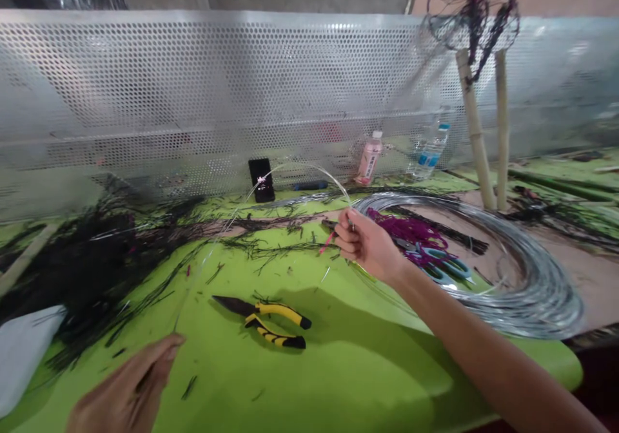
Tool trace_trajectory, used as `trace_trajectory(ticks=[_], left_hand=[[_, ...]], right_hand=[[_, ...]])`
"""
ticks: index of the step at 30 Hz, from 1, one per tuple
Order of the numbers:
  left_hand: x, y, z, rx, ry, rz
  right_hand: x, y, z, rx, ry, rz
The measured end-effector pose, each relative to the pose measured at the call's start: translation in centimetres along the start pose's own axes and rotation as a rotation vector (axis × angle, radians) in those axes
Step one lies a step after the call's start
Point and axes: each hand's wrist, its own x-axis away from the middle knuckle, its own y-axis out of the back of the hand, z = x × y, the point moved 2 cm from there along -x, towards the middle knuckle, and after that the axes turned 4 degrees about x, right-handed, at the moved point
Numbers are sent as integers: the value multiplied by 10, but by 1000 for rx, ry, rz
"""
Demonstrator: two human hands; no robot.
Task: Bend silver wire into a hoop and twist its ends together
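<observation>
A thin pale wire arches above the green table between my two hands. My left hand, at the lower left, is closed with thumb and finger pinched on one end of it. My right hand, right of the middle, has its fingers curled round the other end. On the green surface between the hands lie yellow-and-black pliers, handles apart and jaws pointing left. A large coil of silvery wire rests to the right of my right hand, partly behind my forearm.
Dark thin strands are heaped at the left beside a white tray. Purple cord and blue-handled scissors lie inside the coil. A phone, pink bottle and clear bottle stand before the perforated panel.
</observation>
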Motion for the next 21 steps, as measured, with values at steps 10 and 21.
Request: trace_trajectory(ticks=[10, 21], left_hand=[[-19, -36, -15, 1066, 771, -48], [-49, -34, -33, 989, 613, 80]], right_hand=[[23, 1, 43, 117, 166, -51], [35, 13, 76, 116, 291, -223]])
